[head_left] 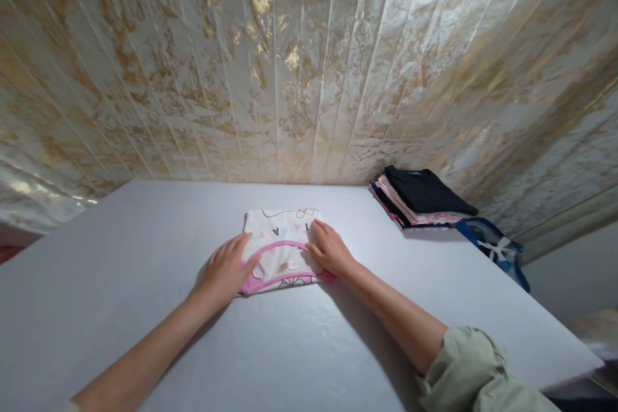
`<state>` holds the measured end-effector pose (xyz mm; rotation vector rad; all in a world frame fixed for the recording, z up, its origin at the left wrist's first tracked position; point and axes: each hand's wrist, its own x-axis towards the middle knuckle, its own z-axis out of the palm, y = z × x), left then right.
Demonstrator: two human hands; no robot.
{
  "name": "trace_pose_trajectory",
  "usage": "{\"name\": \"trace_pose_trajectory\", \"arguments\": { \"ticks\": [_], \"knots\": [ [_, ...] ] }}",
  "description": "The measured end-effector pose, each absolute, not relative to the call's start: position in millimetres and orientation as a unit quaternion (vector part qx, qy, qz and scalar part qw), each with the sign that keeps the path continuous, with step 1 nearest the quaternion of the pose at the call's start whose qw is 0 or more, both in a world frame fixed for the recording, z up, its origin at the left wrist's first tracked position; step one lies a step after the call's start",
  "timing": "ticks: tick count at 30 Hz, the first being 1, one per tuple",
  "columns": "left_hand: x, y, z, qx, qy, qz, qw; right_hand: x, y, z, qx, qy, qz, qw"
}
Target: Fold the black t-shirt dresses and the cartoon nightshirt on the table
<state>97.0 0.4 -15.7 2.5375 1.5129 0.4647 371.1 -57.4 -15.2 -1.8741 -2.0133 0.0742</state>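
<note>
A folded white shirt [284, 257] with pink neck trim, printed letters and flower outlines lies flat on the white table [145, 251]. Its neckline faces me. My left hand [226, 268] rests on the shirt's left edge, fingers stretched out over the cloth. On the opposite edge lies my right hand [331, 248], also flat, with its fingers pointing away and to the left. Both palms touch the fabric, and neither hand grips it. A small label shows inside the neck opening.
A stack of folded clothes [420, 196], black on top, sits at the table's back right corner. Beside it, a blue-edged item with a white bow [499, 248] hangs over the right edge. A gold-patterned curtain [290, 77] stands behind the table.
</note>
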Motion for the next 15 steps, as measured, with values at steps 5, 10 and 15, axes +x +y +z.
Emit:
{"name": "trace_pose_trajectory", "arguments": {
  "ticks": [5,10,15],
  "knots": [
    [87.0,-6.7,6.1,0.822,0.545,0.154,0.061,363.6,-65.3,5.5,-0.681,-0.714,-0.009,0.164],
    [109.7,-27.5,12.1,0.843,0.525,0.105,0.053,338.3,-61.7,1.1,-0.685,-0.721,-0.072,0.073],
    [109.1,-34.0,11.5,0.84,0.532,0.096,0.047,343.9,-65.1,-2.7,-0.706,-0.697,-0.096,0.084]
  ]
}}
